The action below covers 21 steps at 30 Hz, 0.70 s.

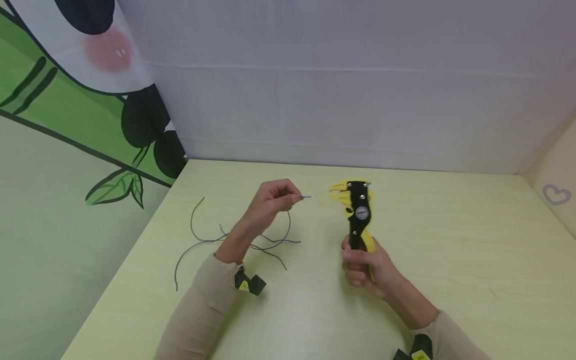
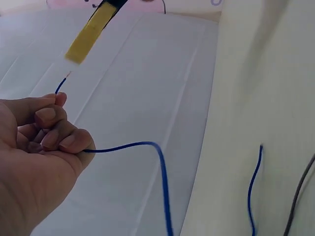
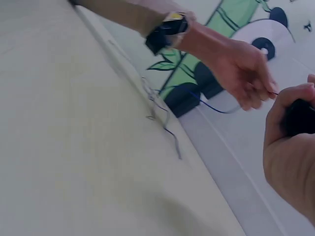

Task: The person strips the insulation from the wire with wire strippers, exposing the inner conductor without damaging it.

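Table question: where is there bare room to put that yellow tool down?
The table is bare right of the wire stripper in the right hand, and along the far edge by the wall. The left side is crowded: loose wires lie under the left hand.

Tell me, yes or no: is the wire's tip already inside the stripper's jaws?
No. In the head view the wire tip, pinched by the left hand, sits apart from the stripper held in the right hand.

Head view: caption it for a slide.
Left hand pinches a blue wire; right hand grips a yellow-black wire stripper.
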Tool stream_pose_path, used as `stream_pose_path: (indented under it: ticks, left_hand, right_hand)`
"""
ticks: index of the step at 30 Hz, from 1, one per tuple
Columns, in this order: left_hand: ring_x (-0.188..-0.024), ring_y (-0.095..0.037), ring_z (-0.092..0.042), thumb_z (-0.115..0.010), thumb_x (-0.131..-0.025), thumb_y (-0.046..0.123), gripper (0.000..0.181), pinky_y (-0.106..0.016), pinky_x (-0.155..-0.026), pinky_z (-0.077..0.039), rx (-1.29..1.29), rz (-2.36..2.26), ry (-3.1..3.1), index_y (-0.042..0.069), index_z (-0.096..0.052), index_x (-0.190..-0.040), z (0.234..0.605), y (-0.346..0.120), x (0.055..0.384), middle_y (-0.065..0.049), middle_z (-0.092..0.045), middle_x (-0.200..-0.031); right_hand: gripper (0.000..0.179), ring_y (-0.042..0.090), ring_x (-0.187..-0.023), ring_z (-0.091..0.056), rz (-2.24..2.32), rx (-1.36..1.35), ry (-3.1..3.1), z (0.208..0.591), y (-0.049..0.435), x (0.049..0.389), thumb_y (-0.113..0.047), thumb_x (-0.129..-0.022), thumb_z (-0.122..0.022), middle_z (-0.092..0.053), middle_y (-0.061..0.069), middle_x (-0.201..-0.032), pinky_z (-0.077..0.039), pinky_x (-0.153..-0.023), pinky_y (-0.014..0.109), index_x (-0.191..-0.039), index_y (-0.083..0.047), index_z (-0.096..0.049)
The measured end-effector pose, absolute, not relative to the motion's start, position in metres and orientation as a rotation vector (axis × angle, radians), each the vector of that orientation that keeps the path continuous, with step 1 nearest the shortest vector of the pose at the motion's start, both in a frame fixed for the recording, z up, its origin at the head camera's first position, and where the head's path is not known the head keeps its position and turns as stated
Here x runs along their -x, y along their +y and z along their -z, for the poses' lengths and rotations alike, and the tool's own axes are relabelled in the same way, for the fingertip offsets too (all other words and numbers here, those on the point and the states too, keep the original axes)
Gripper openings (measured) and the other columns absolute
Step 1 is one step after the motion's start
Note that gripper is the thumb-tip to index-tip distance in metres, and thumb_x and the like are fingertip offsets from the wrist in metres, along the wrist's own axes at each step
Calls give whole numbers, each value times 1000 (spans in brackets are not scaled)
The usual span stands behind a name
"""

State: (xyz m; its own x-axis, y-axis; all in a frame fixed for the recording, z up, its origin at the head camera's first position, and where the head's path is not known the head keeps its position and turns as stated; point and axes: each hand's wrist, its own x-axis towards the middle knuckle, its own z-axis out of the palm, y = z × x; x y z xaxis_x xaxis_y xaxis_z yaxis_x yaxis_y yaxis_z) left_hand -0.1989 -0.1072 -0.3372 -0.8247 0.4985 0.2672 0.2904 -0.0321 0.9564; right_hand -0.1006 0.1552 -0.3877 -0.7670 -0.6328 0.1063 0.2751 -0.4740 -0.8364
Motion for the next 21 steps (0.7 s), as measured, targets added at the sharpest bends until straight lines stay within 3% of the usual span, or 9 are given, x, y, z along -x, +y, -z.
stream_pose_path:
  ticks: [4,11,19,21]
  left_hand:
    - [-59,-12,-31,-51,-96,-4,21,-25,-60,-29,-833,-2037,2095,7,-68,-89,335,-129,206,8,-41,-65]
    - [-62,-12,-37,-53,-97,-1,15,-25,-62,-32,-769,-2018,2142,2,-66,-94,336,-141,212,7,-46,-68]
    - [-66,-11,-43,-54,-98,0,21,-26,-64,-38,-711,-1977,2169,14,-69,-92,343,-144,220,7,-52,-70]
    - [-67,-11,-46,-55,-98,0,17,-26,-65,-41,-704,-1963,2172,7,-70,-94,344,-145,223,7,-54,-72]
  right_hand:
    - [19,10,-53,-33,2278,540,1129,388,173,101,0,-101,-36,-35,-4,-65,-22,-50,28,-98,-15,-49]
    - [25,9,-55,-38,2220,503,1139,394,181,99,2,-100,-31,-42,-6,-67,-27,-53,27,-99,-16,-48]
    - [28,7,-56,-40,2218,497,1096,403,186,101,2,-100,-30,-42,-8,-71,-30,-52,23,-101,-17,-50]
    - [29,7,-57,-40,2215,487,1081,405,188,101,1,-100,-30,-45,-9,-71,-31,-53,22,-101,-17,-52]
